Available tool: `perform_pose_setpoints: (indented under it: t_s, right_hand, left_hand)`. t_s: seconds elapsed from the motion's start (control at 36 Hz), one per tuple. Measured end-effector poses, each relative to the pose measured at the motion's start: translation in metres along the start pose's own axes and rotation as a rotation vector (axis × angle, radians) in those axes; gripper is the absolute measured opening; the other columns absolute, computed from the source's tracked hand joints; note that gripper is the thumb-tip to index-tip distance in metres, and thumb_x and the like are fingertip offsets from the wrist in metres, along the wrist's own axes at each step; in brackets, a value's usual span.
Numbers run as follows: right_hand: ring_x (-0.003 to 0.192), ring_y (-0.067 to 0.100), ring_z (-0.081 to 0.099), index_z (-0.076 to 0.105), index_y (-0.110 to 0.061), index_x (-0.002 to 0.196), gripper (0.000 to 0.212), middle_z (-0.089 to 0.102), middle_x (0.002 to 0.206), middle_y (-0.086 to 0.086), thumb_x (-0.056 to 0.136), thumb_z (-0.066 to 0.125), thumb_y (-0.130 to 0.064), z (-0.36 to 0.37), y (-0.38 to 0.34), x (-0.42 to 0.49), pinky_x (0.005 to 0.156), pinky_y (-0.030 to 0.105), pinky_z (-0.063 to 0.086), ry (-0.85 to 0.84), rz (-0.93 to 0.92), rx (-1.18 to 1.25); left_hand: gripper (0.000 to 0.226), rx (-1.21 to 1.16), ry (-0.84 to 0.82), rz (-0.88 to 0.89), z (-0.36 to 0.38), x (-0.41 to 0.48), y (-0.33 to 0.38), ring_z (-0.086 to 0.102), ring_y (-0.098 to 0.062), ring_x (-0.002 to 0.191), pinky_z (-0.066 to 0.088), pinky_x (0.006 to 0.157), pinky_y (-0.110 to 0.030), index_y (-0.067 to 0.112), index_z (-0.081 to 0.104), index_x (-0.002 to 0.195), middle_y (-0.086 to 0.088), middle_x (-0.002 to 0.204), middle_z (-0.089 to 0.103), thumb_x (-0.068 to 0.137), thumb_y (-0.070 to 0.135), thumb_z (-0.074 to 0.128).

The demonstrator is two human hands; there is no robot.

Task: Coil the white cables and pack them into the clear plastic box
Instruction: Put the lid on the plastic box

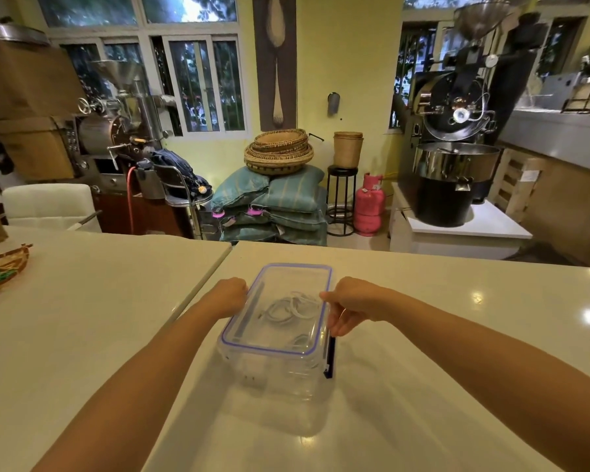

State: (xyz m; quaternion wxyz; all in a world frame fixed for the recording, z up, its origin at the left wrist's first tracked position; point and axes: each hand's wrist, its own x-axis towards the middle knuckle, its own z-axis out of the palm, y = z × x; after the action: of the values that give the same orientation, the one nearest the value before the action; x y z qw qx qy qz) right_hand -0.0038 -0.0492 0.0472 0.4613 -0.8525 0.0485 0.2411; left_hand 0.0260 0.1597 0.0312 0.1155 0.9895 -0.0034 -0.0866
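**Both hands on the lidded box**

On the pale glossy tabletop (423,318) stands the clear rectangular plastic box (273,379), its purple-edged lid (297,267) on, between our hands. Our left hand (230,294) curls against the lid's left edge. Our right hand (348,306) grips the right edge, fingers hooked downward. The coiled white cables (293,310) lie inside, between both hands.

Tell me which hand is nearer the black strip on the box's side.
Right. The right hand holds the box edge just above the black strip; the left hand holds the opposite edge.
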Motion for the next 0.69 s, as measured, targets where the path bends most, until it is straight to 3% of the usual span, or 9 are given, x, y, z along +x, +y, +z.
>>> perform_pose_setpoints:
  t_s: [0.22,0.36,0.44,0.56,0.69]
  right_hand:
    - [0.039,0.014,0.063,0.057,0.008,0.071,0.048,0.063,0.068,0.017,0.096,0.037,-0.027,-0.003,0.004,0.004,0.048,0.021,0.056,-0.073,0.038,-0.091]
    - [0.04,0.013,0.063,0.057,0.007,0.074,0.044,0.064,0.069,0.015,0.095,0.039,-0.027,-0.003,0.005,0.005,0.048,0.02,0.056,-0.1,0.064,-0.135]
    - [0.039,0.013,0.063,0.057,0.006,0.073,0.043,0.064,0.064,0.013,0.095,0.041,-0.026,-0.003,0.005,0.006,0.047,0.02,0.055,-0.096,0.065,-0.135]
    - [0.039,0.013,0.063,0.057,0.006,0.074,0.04,0.064,0.063,0.012,0.094,0.043,-0.025,-0.005,0.004,0.006,0.047,0.021,0.055,-0.089,0.056,-0.142]
    - [0.039,0.013,0.063,0.056,0.005,0.076,0.038,0.064,0.066,0.014,0.094,0.043,-0.027,-0.004,0.005,0.006,0.047,0.022,0.055,-0.077,0.059,-0.161]
  left_hand:
    - [0.03,0.109,-0.025,0.001,0.0,-0.002,0.005,0.052,-0.033,0.112,0.042,0.091,-0.035,-0.006,0.049,0.112,-0.021,0.124,0.053,0.095,0.006,0.029]
    - [0.027,0.192,-0.049,-0.01,0.006,-0.001,0.005,0.052,-0.027,0.095,0.041,0.078,-0.032,-0.002,0.048,0.114,-0.02,0.124,0.054,0.093,0.002,0.033]
    - [0.026,0.193,-0.029,-0.016,0.01,-0.001,0.004,0.054,-0.03,0.108,0.044,0.088,-0.033,-0.001,0.048,0.114,-0.019,0.123,0.054,0.094,0.005,0.033]
    - [0.025,0.179,0.0,-0.032,0.01,-0.004,0.004,0.047,-0.024,0.085,0.041,0.076,-0.033,-0.001,0.049,0.111,-0.018,0.12,0.055,0.093,0.007,0.033]
    - [0.024,0.203,0.017,-0.022,0.009,-0.009,0.006,0.044,-0.021,0.082,0.045,0.082,-0.033,0.001,0.048,0.112,-0.017,0.119,0.056,0.093,0.008,0.035]
